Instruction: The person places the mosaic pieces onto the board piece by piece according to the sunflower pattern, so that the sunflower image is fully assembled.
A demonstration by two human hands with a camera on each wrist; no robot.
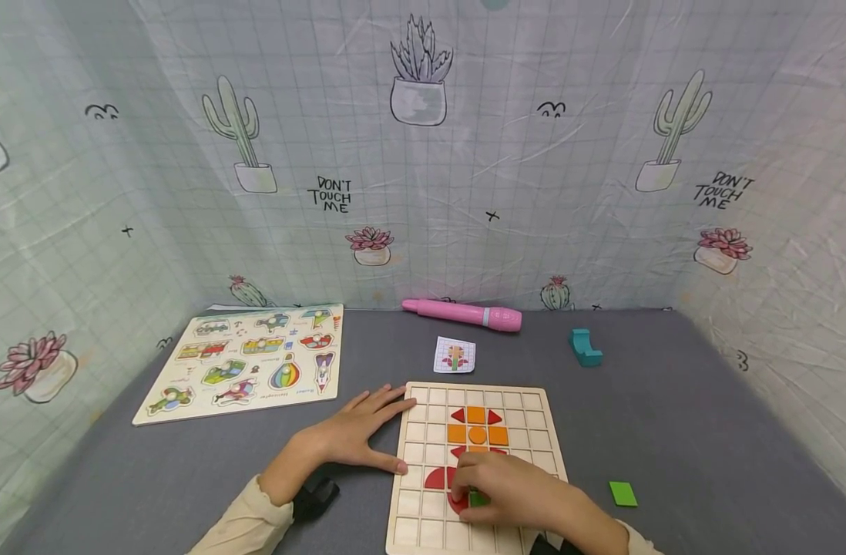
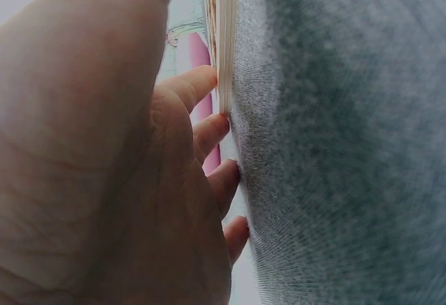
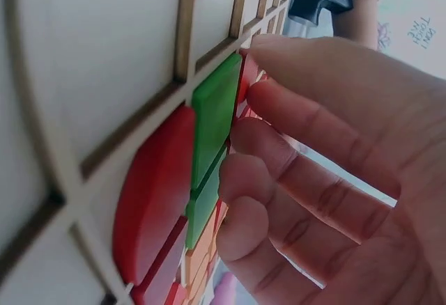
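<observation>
A wooden grid board [image 1: 405, 532] carries orange squares, an orange circle [image 1: 477, 435], red triangles [image 1: 495, 417] and red curved pieces [image 1: 435, 479]. My left hand [image 1: 350, 433] lies spread at the board's left edge, its thumb and forefinger touching the rim. Over the lower middle of the grid, my right hand [image 1: 511, 487] pinches a red curved piece [image 1: 457, 505] between thumb and forefinger, beside a green square [image 3: 214, 117]. The right wrist view shows another red curved piece [image 3: 155, 193] across the green column. My right hand hides part of the pieces in the head view.
A picture card [image 1: 454, 354] lies behind the board, with a pink microphone-shaped pen [image 1: 464, 313] farther back. A picture puzzle board [image 1: 246, 358] is at the left. To the right are a teal block [image 1: 585, 348] and a loose green square tile [image 1: 622, 494].
</observation>
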